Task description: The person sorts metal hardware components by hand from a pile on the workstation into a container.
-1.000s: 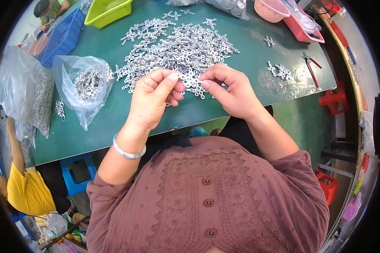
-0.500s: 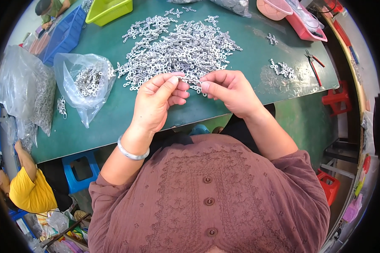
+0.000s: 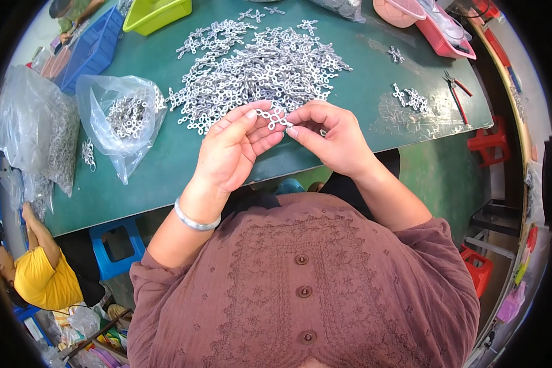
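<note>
Between my two hands is a small silvery cross-shaped chain-link piece point(image 3: 275, 118), its looped arms spread out. My left hand point(image 3: 232, 144) pinches one arm of it between thumb and forefinger, the other fingers curled behind. From the other side, my right hand point(image 3: 332, 134) grips the opposite arm with thumb and forefinger; a bit of metal also shows near its curled fingers, too small to name. Just beyond my hands a large heap of similar metal pieces point(image 3: 257, 67) covers the middle of the green table point(image 3: 147, 199).
Left of the heap lies an open clear bag point(image 3: 95, 107) of links, beside a fuller bag point(image 3: 30, 122). A blue crate point(image 3: 95, 52), green basket point(image 3: 156, 15) and pink basket point(image 3: 444, 40) line the far side. Red-handled pliers point(image 3: 457, 101) lie right. A co-worker in yellow point(image 3: 43, 279) sits left.
The piece between my fingers has turned and now shows its cross shape flat. My left fingers have opened out a little beneath it, and the left hand has shifted slightly right.
</note>
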`<state>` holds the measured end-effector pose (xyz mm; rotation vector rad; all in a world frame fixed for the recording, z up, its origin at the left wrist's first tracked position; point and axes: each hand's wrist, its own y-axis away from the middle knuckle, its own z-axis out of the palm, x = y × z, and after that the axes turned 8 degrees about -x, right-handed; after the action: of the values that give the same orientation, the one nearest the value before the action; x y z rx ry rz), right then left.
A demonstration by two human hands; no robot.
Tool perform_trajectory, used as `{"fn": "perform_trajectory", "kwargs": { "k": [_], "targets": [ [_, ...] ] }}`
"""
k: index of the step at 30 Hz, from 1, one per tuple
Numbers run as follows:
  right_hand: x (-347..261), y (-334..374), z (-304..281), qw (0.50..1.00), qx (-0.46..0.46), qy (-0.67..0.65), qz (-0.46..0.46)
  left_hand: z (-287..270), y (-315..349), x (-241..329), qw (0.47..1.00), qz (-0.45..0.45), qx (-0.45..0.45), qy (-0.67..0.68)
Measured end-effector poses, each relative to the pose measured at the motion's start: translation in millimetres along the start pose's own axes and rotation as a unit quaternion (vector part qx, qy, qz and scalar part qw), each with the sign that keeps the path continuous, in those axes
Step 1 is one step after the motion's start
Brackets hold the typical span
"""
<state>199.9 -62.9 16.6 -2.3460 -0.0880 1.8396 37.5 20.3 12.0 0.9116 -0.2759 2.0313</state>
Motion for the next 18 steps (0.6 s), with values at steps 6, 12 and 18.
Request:
{"fn": "perform_trajectory", "kwargs": {
  "k": [6, 12, 18],
  "targets": [
    [0.3, 9.5, -5.3, 0.997, -0.004, 0.072, -0.023, 2.2, -0.6, -3.2, 0.999, -0.030, 0.002, -0.032],
    [13.0, 25.4, -38.7, 0.959, 0.192, 0.187, -0.088, 11.8, 1.3, -5.9, 0.990, 0.001, 0.001, -0.141],
    [46.7, 54.0, -95.9, 0.889, 0.288, 0.355, 0.006, -6.5, 10.5, -11.8, 0.927, 0.116, 0.044, -0.355]
  ]
}}
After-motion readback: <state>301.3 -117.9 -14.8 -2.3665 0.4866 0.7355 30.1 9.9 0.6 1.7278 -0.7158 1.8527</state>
